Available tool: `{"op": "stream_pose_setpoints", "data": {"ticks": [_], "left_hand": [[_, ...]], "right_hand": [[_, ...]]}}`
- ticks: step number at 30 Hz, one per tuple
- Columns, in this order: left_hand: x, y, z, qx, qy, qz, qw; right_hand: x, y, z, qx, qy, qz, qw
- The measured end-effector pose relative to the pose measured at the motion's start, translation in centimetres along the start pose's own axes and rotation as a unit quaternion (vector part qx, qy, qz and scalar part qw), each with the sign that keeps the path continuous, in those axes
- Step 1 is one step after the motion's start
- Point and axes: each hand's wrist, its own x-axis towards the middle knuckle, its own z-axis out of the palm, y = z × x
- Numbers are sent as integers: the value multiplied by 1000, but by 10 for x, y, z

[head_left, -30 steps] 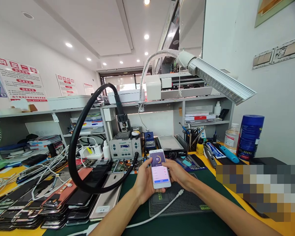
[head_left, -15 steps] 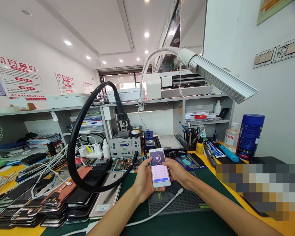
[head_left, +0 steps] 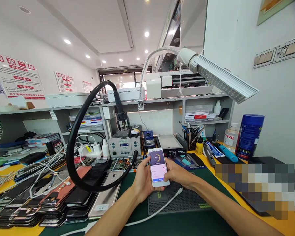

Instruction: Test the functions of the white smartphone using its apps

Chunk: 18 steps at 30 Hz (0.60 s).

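Observation:
A white smartphone is held upright, tilted back, its lit screen showing a round gauge over a pale list and a blue bar. My left hand wraps round its left side and back, thumb along the edge and fingertips showing under the bottom. My right hand grips the right side, with the thumb on the lower right of the screen. Its other fingers are mostly hidden behind the phone. Below lies a grey perforated mat, crossed by a white charging cable with its plug near my right wrist.
Stacks of used phones fill the left side, under the black hose of a rework station. Behind stand a separator plate and a tool holder. Bottles and a blue can stand right. A lamp hangs above.
My right thumb has moved down from the upper right edge of the smartphone to the lower right of its screen. My left hand keeps its hold.

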Motion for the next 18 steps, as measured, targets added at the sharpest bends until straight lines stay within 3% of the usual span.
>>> {"op": "stream_pose_setpoints", "data": {"ticks": [18], "left_hand": [[-4,2,8,-5,16,-2,1000]], "right_hand": [[5,6,-3,14,29,26,999]]}}
